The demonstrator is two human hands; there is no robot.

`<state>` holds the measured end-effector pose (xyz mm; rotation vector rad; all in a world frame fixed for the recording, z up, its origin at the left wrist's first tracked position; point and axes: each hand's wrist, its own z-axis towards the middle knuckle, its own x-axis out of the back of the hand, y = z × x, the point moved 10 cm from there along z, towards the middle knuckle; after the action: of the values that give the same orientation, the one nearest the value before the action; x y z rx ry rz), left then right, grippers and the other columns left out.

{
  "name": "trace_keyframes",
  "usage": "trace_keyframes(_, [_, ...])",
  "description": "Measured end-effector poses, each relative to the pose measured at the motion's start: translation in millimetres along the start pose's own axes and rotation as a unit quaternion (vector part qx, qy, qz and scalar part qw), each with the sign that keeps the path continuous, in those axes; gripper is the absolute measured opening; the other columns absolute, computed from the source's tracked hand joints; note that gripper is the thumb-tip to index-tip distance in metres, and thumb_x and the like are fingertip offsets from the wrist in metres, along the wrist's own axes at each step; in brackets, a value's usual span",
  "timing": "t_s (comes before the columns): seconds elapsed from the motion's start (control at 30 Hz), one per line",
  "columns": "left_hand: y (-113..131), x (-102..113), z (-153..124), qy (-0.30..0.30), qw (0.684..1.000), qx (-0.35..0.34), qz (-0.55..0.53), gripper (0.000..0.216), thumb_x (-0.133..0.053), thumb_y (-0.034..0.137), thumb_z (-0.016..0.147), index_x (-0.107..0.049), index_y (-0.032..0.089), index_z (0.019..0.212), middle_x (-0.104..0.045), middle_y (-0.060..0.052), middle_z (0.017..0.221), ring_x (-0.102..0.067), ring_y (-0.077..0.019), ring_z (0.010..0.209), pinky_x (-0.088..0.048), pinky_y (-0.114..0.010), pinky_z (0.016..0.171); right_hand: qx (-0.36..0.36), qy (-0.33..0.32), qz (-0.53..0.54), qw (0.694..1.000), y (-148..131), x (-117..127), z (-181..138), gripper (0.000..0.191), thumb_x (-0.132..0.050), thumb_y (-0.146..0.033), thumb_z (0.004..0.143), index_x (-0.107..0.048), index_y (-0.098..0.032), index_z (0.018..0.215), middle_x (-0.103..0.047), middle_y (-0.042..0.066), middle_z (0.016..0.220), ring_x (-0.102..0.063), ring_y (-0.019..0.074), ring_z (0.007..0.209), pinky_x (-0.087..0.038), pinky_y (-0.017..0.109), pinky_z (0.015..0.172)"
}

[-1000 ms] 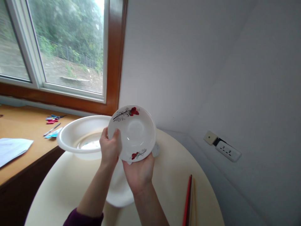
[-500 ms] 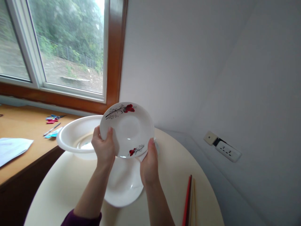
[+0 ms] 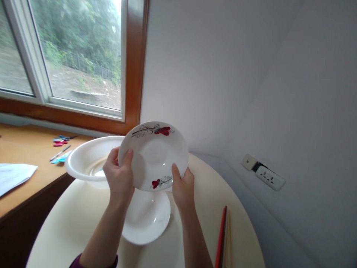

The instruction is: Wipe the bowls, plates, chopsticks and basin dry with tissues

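Note:
A white plate [image 3: 152,156] with red flowers and dark scrollwork is held up, tilted towards me, above the round table. My left hand [image 3: 119,173] grips its left rim, thumb on the upper face. At the lower right rim, my right hand [image 3: 182,188] pinches the plate with its thumb on the face; the other fingers are mostly hidden behind. Below, a second white dish [image 3: 146,223] rests on the table, partly covered by the held plate and my left wrist. Behind my left hand stands a large white basin [image 3: 75,163].
Red, dark and pale wooden chopsticks [image 3: 224,238] lie at the right of the cream round table [image 3: 195,230]. A wooden desk [image 3: 22,149] on the left carries paper [image 3: 16,176], a pen [image 3: 60,153] and small colourful pieces. A power socket [image 3: 269,176] is on the wall.
The plate has turned slightly clockwise and moved a little right. My right hand has shifted right along the rim, its thumb now further onto the face. The left hand keeps its grip.

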<state>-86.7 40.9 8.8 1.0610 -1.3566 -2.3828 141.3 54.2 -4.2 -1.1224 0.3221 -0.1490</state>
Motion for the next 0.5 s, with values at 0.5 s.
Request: trace_keyframes(0.5, [1,-48,-20,-0.251,0.953,0.105,-0.131,0.043,-0.064,0.03,0.063,-0.06,0.019,0.104,-0.065,-0.007,0.094,-0.059,-0.0285,0.095,-0.051,-0.034,0.075,0.018,0.11,0.096,0.989,8,13,-6,0.041,-0.056,-0.038,0.076,-0.059,-0.012,0.107,-0.067,0.011,0.1,-0.063,0.0218,0.091,-0.047,0.036,0.081])
